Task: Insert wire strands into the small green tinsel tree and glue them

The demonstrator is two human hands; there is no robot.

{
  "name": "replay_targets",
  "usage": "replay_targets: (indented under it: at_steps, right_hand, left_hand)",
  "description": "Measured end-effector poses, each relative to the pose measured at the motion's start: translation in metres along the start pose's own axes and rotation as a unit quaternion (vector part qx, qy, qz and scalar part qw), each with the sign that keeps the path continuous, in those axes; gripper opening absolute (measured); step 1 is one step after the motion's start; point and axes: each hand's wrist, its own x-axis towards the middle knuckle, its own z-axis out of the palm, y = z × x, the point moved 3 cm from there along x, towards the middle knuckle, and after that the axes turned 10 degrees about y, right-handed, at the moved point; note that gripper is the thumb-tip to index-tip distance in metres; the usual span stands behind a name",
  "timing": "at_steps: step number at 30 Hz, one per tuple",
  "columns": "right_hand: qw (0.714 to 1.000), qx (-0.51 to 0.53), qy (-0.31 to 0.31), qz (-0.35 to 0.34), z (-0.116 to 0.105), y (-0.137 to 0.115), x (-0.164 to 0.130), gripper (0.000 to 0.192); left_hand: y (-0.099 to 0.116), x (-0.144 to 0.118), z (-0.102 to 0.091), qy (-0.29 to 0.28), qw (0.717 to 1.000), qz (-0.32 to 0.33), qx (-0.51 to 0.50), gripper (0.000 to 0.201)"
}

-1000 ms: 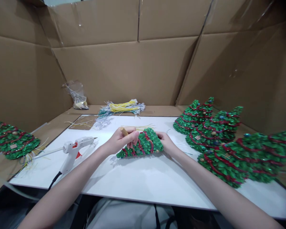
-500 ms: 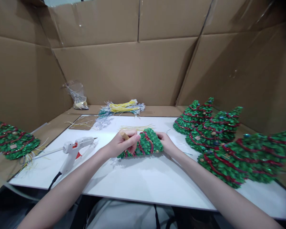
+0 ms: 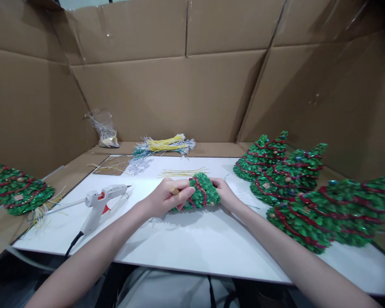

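My left hand (image 3: pixel 163 197) is closed around a tool with a light wooden handle (image 3: pixel 173 190). Only the handle's end shows; its working end is hidden. The fist presses against the left side of a small green tinsel Christmas tree (image 3: pixel 205 197) with a red garland, which lies on its side over the white board. From the right, my right hand (image 3: pixel 225 193) grips the same tree, its fingertips partly hidden behind the green.
A white hot glue gun (image 3: pixel 99 205) lies at left, beside another tinsel tree (image 3: pixel 17 188). Several decorated trees (image 3: pixel 285 179) stand at right. Behind are bundled wires (image 3: pixel 163 144), loose yellow wires (image 3: pixel 184 172) and a plastic bag (image 3: pixel 104 128). Cardboard walls (image 3: pixel 167 94) enclose the board (image 3: pixel 192 248).
My left hand has shifted slightly right with the wooden-handled tool, covering more of the tree's left side. The handle is tipped lower. My right hand has hardly moved.
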Motion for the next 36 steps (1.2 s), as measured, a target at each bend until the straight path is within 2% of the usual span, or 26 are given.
replay_targets:
  at_steps: [14,26,30,36]
  right_hand:
    - [1.000,-0.005,-0.004,-0.009,0.000,0.002,0.002,0.030]
    - [1.000,-0.011,-0.014,-0.013,0.000,0.002,0.001,0.030]
    - [1.000,-0.012,-0.015,-0.020,-0.001,0.003,0.002,0.030]
    - [1.000,-0.009,-0.019,-0.014,-0.001,0.004,0.001,0.032]
  left_hand:
    - [0.003,0.003,0.003,-0.001,1.000,0.009,0.016,0.040]
    - [0.002,0.007,0.002,0.008,1.000,-0.023,0.014,0.044]
    - [-0.002,0.006,0.001,0.022,0.999,-0.033,-0.006,0.047]
    - [-0.015,0.003,-0.003,0.060,0.991,-0.078,-0.087,0.046]
